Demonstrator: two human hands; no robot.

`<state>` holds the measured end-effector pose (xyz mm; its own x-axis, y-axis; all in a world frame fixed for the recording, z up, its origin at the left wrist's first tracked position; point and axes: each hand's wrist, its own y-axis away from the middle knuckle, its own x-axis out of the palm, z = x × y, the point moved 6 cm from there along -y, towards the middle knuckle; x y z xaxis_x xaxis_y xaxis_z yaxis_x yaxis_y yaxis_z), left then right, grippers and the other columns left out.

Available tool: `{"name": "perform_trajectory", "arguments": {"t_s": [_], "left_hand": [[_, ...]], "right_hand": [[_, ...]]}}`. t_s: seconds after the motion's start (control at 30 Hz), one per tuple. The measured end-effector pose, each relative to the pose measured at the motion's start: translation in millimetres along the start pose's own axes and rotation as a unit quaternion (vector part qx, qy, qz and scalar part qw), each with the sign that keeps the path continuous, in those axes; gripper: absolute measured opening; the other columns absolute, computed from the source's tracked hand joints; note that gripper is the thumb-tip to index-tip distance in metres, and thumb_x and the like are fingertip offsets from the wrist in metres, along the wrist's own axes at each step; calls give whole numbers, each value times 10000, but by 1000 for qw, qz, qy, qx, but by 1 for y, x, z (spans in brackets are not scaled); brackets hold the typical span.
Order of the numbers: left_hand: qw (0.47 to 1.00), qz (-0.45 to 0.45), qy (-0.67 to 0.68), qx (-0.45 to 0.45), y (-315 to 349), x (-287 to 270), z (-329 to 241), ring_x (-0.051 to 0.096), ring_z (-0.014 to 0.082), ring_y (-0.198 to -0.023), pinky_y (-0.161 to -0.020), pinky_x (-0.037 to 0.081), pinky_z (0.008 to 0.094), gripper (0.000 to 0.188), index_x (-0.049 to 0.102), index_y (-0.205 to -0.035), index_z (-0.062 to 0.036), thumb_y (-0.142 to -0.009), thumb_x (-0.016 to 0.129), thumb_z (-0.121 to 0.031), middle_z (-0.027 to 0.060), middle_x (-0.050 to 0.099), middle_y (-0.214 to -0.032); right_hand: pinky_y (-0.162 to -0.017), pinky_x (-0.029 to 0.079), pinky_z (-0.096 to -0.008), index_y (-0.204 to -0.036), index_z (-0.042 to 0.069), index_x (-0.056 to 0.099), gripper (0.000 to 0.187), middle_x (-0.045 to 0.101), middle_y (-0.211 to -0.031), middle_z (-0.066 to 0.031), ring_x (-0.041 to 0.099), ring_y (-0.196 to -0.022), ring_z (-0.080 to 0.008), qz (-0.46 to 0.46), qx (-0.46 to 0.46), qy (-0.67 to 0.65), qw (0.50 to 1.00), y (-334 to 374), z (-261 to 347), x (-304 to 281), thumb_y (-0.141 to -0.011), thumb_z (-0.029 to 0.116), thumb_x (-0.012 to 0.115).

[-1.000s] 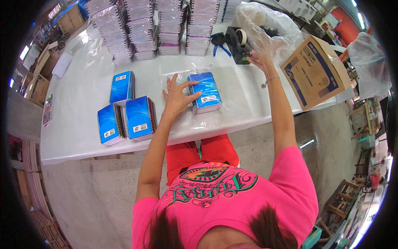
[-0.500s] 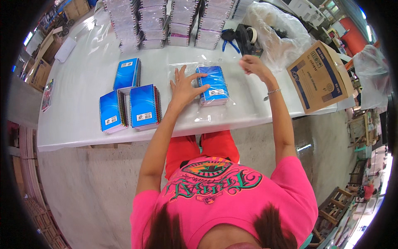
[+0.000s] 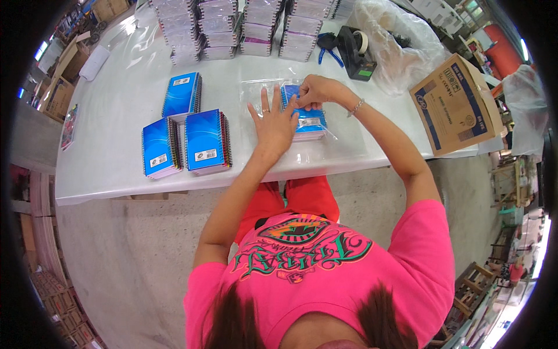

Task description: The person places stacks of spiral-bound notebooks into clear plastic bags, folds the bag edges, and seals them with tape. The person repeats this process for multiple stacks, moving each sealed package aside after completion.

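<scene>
A stack of blue spiral notebooks (image 3: 312, 123) lies in a clear plastic bag (image 3: 258, 90) in front of me. My left hand (image 3: 274, 121) is spread flat over the bag, its fingers apart and the fingertips at the stack's left edge. From the right, my right hand (image 3: 321, 92) reaches over the top of the same stack, fingers curled and pinched together near my left thumb and index finger. Whatever the pinch holds is hidden by the fingers. Left of my hands sit three more blue notebook stacks: a far one (image 3: 181, 94), a near-left one (image 3: 158, 148) and a near-right one (image 3: 204, 139).
Tall piles of plastic-wrapped notebooks (image 3: 256, 29) line the far side of the white table (image 3: 104, 128). Blue-handled pliers (image 3: 329, 49), a black tape dispenser (image 3: 354, 52) and crumpled clear plastic (image 3: 395, 64) lie at the back right. A cardboard box (image 3: 456, 107) stands at the right edge.
My right hand has come left from beside the tape dispenser onto the bagged stack. My left hand has shifted slightly right, its fingers now straighter over the bag.
</scene>
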<state>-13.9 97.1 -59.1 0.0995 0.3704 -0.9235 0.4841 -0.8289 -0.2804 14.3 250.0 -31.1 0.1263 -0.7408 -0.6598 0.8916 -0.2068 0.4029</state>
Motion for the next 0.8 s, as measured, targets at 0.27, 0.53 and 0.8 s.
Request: {"name": "perform_trajectory", "arguments": {"t_s": [0.27,0.53,0.8], "left_hand": [[912,-15,406,-58,-3,42,21,204,447,-1422,-1166,138,517,691,201,-1513,4,-1000,359,-430,251,272,-1528],[697,26,671,-251,-19,38,9,430,333,-1247,-1073,358,428,722,225,-1395,-11,-873,655,-264,256,473,-1293],[699,-11,713,54,-4,-64,-15,353,249,-1341,-1121,310,393,874,178,-1481,-150,-793,708,-51,127,350,-1432]], "right_hand": [[-664,530,-382,-658,25,676,624,659,-639,-102,676,-665,-273,-319,53,151,934,52,-10,-2,-717,644,725],[-859,514,-333,-1422,111,290,731,523,-1205,-178,575,-1056,-228,-309,-99,-373,869,53,-43,60,-888,408,693],[-1114,335,-383,-1541,130,67,1054,312,-1472,-153,362,-1346,-258,-299,-276,-419,812,111,24,46,-776,122,792]]}}
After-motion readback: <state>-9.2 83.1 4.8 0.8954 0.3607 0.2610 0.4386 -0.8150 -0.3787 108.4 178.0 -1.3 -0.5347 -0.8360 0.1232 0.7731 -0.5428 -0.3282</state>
